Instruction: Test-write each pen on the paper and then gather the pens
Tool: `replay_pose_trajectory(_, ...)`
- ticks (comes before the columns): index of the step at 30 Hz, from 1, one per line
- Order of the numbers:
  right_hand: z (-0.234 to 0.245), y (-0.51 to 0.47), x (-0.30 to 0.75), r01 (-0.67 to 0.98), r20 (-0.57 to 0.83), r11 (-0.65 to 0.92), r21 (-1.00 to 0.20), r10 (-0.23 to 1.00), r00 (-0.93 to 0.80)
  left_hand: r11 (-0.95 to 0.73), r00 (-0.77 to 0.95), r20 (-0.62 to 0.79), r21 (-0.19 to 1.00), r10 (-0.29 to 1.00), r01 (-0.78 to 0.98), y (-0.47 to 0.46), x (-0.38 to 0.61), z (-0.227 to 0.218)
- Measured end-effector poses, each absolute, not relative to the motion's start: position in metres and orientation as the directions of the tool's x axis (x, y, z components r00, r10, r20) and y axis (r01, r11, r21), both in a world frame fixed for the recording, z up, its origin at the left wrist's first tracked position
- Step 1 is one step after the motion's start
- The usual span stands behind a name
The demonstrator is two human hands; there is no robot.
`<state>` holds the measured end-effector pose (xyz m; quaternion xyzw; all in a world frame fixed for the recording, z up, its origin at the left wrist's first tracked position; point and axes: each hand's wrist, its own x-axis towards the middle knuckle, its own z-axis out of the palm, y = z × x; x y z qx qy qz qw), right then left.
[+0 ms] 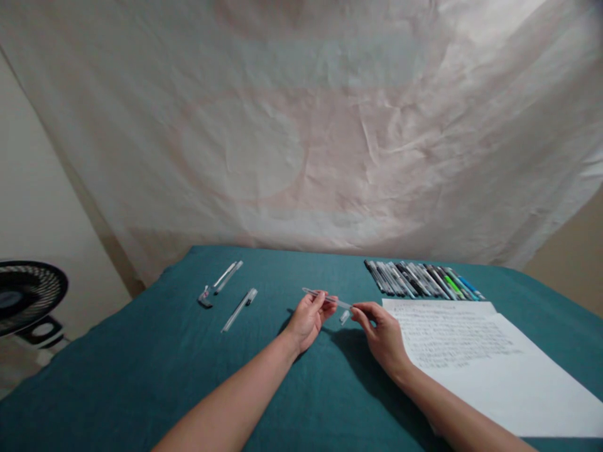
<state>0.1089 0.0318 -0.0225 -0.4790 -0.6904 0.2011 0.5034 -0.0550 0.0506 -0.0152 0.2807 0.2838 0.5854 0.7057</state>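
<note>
My left hand [308, 318] is closed around a clear pen barrel [325, 297], held a little above the teal tablecloth [141, 376]. My right hand [381, 333] pinches the barrel's right end between thumb and forefinger. A small clear cap [345, 317] lies on the cloth just below the barrel, between my two hands. Two clear pens [225, 277] lie side by side at the far left with a dark clip piece [205, 297] by their near end, and a third clear pen [239, 309] lies just right of them.
A row of several pens [421, 279], mostly black with one green and one blue, lies at the far right. A written sheet of white paper [475, 358] lies under my right forearm. A black fan [26, 298] stands off the table's left. A wrinkled white cloth hangs behind.
</note>
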Motion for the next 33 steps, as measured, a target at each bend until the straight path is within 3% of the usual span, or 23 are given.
replay_pose_trajectory(8,-0.0292,0.035,0.1096,0.519,0.426,0.372,-0.769,0.904,-0.015,0.184,0.178,-0.09,0.75,0.98,-0.635,0.0476,-0.0507,-0.0112)
replay_pose_trajectory(16,-0.0233,0.0319,0.1075,0.518,0.484,0.43,-0.739,0.874,-0.034,0.182,0.143,-0.115,0.722,0.983,-0.667,0.0526,-0.0525,-0.0141)
replay_pose_trajectory(22,-0.0283,0.0344,0.1105,0.609,0.467,0.41,-0.679,0.881,-0.073,0.207,0.202,-0.098,0.742,0.975,-0.638,0.0513,-0.052,-0.0151)
replay_pose_trajectory(33,-0.0227,0.0317,0.1093,0.595,0.46,0.414,-0.689,0.884,-0.081,0.214,0.176,-0.129,0.729,0.976,-0.651,0.0534,-0.0521,-0.0151)
